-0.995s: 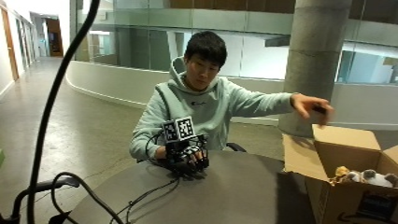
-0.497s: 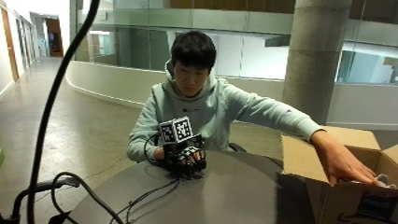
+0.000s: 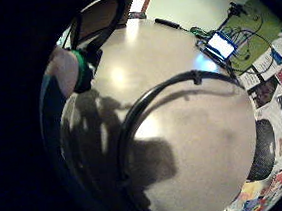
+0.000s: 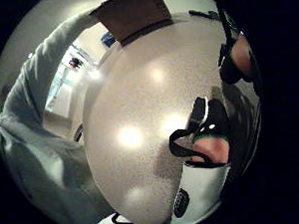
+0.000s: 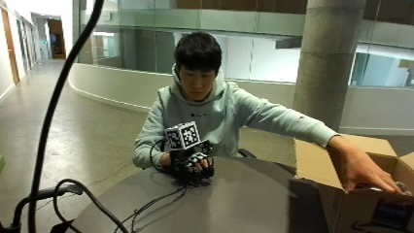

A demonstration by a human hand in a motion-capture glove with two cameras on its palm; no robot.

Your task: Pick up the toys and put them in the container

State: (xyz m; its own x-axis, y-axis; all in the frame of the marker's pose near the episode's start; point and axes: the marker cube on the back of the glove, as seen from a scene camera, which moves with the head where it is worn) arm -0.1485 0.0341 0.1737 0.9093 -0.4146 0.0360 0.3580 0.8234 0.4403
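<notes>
The person wears a pale green hoodie (image 5: 213,116) with long sleeves. The right hand (image 5: 192,165) wears a black glove.

Bare table (image 5: 259,204) (box (image 5: 336,194) at edge)

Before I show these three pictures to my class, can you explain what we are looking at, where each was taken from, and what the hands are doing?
No machine here: a person sits at a round grey table. The ordinary-looking picture comes from a camera across the table. The two round ones come from tiny cameras on the palm of the gloved right hand, so they show mostly bare tabletop and its fingers at the edge. That hand rests on the table and holds nothing; no toys lie on the tabletop. The bare left hand reaches into the cardboard box beside the table, where something pale shows; I cannot tell whether it grips it.
</notes>
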